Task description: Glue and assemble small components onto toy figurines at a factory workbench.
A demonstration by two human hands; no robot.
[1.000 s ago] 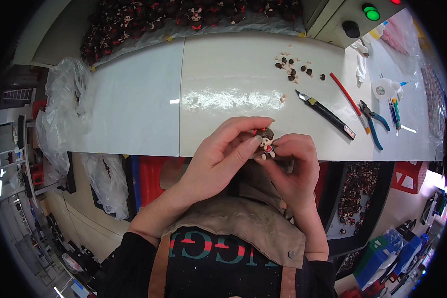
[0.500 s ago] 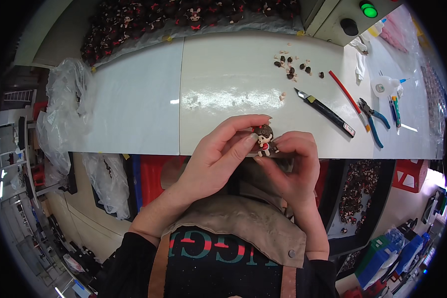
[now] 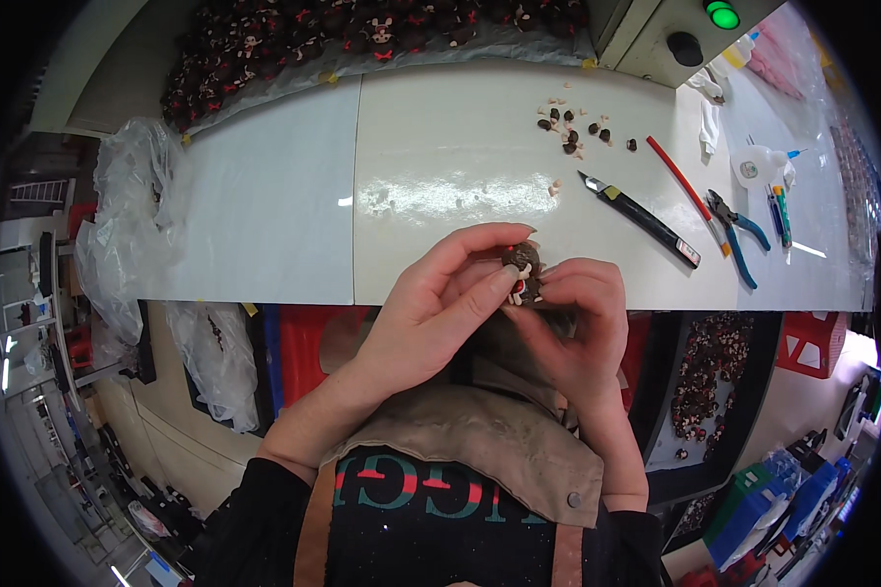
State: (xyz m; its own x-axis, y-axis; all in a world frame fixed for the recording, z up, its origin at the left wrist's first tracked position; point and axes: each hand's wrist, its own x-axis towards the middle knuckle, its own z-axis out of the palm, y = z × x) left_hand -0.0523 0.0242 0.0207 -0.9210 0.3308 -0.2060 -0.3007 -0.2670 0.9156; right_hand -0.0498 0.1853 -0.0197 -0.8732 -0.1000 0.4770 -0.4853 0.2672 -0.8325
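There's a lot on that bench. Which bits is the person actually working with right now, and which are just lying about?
In use:
small brown figurine, pinched between left hand and right hand
loose brown and pale bits, seemingly the same kind

Lying about:
utility knife
red stick
blue-handled pliers
glue bottle

Glossy white worktable (image 3: 264, 225), cluttered floor

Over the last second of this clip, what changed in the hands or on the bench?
Very little. Both the left hand and right hand keep pinching the small brown figure at the bench edge; only the fingers shifted slightly around it. The utility knife, blue-handled pliers and loose brown pieces lie as before.
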